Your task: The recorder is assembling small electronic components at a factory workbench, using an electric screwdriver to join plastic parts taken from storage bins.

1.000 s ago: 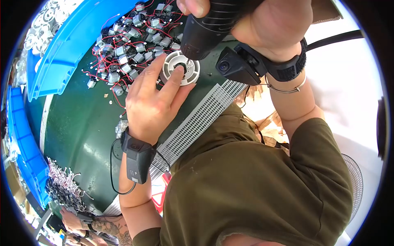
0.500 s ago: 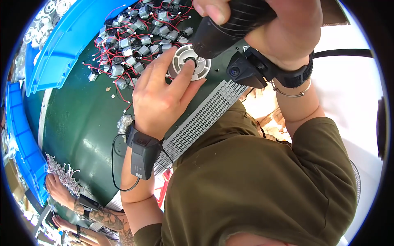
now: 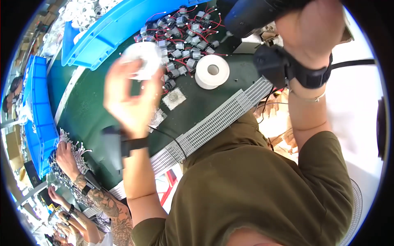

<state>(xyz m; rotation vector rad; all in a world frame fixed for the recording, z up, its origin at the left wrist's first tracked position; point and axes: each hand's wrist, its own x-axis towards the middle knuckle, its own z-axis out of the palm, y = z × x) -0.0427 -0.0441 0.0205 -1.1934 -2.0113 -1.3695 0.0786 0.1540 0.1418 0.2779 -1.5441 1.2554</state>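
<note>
My left hand (image 3: 127,110), blurred by motion, is raised over the green table to the left of the motor pile. Its thumb and fingers are closed on a white round plastic part (image 3: 144,53), also smeared. At the upper right, my right hand (image 3: 310,35) grips a black power screwdriver (image 3: 256,17), its thin bit pointing down and left. Below that bit stands a white cylindrical holder (image 3: 211,74) with a round hole in its top, touched by neither hand. Several small grey motors (image 3: 191,62) with red wires lie heaped behind and beside the holder.
A blue bin (image 3: 92,47) and white rings (image 3: 84,16) are at the far left. A grey perforated strip (image 3: 213,121) edges the table in front of me. At lower left, a co-worker's hand (image 3: 67,158) touches thin white wires (image 3: 82,153) by another blue bin (image 3: 41,119).
My left hand has moved left, lifting the white part off the holder, which is now uncovered. The screwdriver has risen away to the upper right. The view has shifted somewhat.
</note>
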